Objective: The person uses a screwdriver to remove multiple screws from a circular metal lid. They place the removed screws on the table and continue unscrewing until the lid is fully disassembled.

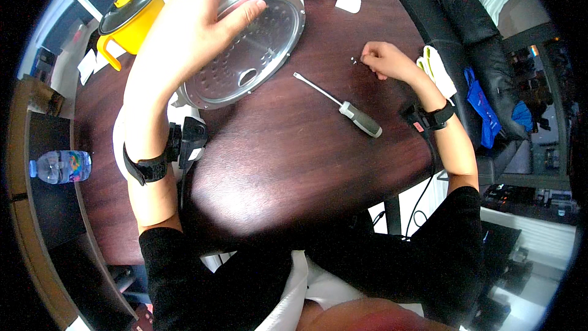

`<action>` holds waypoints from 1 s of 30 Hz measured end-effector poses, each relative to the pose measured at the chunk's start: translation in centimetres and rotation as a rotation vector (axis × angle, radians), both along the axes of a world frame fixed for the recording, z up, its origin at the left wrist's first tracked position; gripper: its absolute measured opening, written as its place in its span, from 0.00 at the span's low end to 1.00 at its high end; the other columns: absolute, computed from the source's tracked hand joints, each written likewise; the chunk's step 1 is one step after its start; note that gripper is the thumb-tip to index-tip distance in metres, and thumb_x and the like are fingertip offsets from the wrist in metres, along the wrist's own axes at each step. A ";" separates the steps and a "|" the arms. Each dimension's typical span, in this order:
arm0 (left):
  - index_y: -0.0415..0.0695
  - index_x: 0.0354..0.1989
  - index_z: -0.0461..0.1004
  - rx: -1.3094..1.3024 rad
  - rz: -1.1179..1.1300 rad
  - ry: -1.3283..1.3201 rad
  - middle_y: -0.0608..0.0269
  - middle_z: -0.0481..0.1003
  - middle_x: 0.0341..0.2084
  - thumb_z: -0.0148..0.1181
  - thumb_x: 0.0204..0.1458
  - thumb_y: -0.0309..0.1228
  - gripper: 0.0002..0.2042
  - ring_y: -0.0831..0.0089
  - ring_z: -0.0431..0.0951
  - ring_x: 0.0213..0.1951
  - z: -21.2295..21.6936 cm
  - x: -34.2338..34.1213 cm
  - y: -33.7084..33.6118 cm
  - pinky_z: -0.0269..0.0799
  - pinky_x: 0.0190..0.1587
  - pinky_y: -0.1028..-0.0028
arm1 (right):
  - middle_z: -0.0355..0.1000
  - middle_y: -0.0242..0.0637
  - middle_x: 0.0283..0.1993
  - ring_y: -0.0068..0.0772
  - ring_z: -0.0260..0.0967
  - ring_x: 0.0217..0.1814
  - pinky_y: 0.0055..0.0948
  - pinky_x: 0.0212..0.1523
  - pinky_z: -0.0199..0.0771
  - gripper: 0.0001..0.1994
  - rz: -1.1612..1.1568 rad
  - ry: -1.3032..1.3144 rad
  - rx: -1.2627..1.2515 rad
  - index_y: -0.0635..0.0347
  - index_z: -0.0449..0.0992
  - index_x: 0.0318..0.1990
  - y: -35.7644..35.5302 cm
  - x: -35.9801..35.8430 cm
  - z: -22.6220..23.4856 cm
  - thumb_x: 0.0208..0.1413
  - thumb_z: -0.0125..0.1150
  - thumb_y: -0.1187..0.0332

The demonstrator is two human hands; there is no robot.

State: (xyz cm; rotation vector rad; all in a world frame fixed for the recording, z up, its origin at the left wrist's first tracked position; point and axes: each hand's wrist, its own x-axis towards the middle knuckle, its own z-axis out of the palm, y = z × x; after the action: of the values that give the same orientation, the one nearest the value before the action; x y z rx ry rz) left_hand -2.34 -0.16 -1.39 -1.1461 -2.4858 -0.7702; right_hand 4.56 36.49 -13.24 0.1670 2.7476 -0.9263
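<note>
My left hand point(193, 27) grips the rim of a round lid point(269, 37) with a dimpled, shiny metal inner plate, which is tilted up at the far left of the table. The thumb lies over the plate, and the other fingers go out of sight behind the rim. White plastic parts show behind the lid and beside my left forearm. My right hand point(389, 61) rests low over the table at the right, fingers curled in; whatever they hold is hidden. Tiny screws point(353, 60) lie by its fingertips. Between the hands is a flat-tipped screwdriver point(360, 119) with a grey-green handle.
A small white plastic piece point(348, 2) lies at the table's far side. Left of the lid stands a yellow pot point(139, 24) with a glass lid. A water bottle point(66, 167) lies at far left. A folded cloth point(436, 70) and black sofa point(438, 0) border the right side.
</note>
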 end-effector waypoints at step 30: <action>0.37 0.43 0.72 0.062 -0.134 -0.345 0.65 0.75 0.32 0.66 0.49 0.32 0.16 0.79 0.75 0.37 1.5 -0.5 -2.3 0.71 0.41 0.78 | 0.78 0.31 0.38 0.11 0.64 0.28 0.15 0.31 0.67 0.11 0.301 0.693 -0.086 0.63 0.74 0.42 -11.5 -2.0 8.5 0.55 0.64 0.67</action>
State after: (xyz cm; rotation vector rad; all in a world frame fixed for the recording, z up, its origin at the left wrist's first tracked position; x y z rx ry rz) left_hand -2.82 -2.50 0.08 -1.2587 -2.6526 -1.1618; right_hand 2.57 25.04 -4.74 -0.6909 3.1807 -1.1761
